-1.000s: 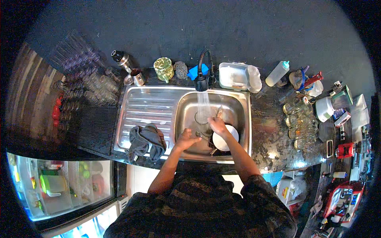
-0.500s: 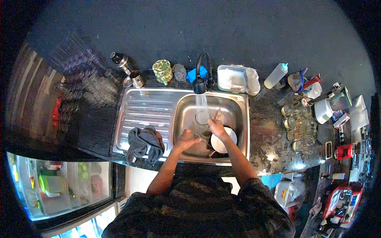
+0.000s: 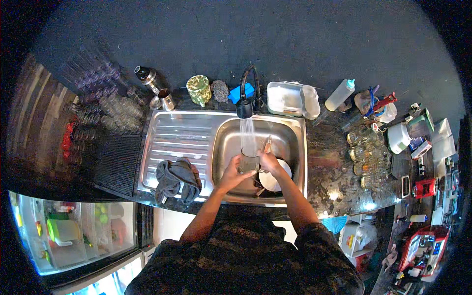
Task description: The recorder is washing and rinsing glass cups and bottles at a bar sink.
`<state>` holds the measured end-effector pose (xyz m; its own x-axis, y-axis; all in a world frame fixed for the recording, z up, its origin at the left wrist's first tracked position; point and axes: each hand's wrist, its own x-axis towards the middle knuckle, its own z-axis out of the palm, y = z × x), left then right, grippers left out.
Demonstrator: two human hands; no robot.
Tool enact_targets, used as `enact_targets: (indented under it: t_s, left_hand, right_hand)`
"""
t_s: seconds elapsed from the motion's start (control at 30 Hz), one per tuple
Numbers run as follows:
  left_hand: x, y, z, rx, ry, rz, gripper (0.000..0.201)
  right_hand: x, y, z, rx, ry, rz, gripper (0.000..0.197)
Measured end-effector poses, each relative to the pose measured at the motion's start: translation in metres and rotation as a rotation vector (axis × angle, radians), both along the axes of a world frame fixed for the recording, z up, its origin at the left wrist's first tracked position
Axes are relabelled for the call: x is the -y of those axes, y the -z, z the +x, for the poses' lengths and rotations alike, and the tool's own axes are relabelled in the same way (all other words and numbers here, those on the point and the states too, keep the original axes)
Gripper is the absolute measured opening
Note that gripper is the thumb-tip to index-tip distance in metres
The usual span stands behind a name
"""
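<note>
Over the steel sink basin (image 3: pixel 297 142), a clear drinking glass (image 3: pixel 250 161) is held in the stream from the black faucet (image 3: pixel 244 108). My left hand (image 3: pixel 233 176) cups the glass from the left and below, its fingers curved against the side. From the other side my right hand (image 3: pixel 268 161) grips it, though its fingertips are partly hidden. A round white dish (image 3: pixel 276 181) lies in the basin under my right forearm. Something long and brownish stands up just beyond the right hand; its kind is unclear.
On the ribbed drainboard (image 3: pixel 177 132) lies a crumpled dark grey cloth (image 3: pixel 178 179). Behind the sink stand a camouflage-patterned container (image 3: pixel 199 90), a scouring pad (image 3: pixel 220 91), a blue item (image 3: pixel 241 93) and a white tub (image 3: pixel 285 98). Several glass mugs (image 3: pixel 366 157) stand at the right.
My left hand has come up to the glass and now closes on its side. The glass has tilted and moved nearer under the water, between both hands.
</note>
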<state>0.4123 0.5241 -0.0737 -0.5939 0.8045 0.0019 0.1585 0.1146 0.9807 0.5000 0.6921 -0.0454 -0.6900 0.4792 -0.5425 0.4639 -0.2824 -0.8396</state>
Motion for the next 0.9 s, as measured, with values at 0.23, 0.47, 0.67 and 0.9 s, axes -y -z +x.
enact_targets:
  t_s: [0.23,0.47,0.67,0.9]
  left_hand:
    - [-0.022,-0.012,-0.002,0.091,-0.284,-0.017,0.066]
    - [-0.043,-0.024,-0.016,1.423,-0.317,-0.07,0.054]
    - [-0.059,-0.044,-0.007,1.379,-0.365,-0.105,0.055]
    - [-0.082,-0.008,-0.031,1.451,-0.145,-0.121,0.056]
  right_hand:
    - [0.004,0.013,-0.018,-0.001,-0.01,-0.341,0.035]
    - [0.001,0.002,-0.062,0.042,-0.092,1.154,0.031]
    - [-0.01,0.004,-0.097,0.171,-0.106,1.058,0.021]
    - [-0.019,0.035,-0.097,-0.415,0.098,0.01,0.012]
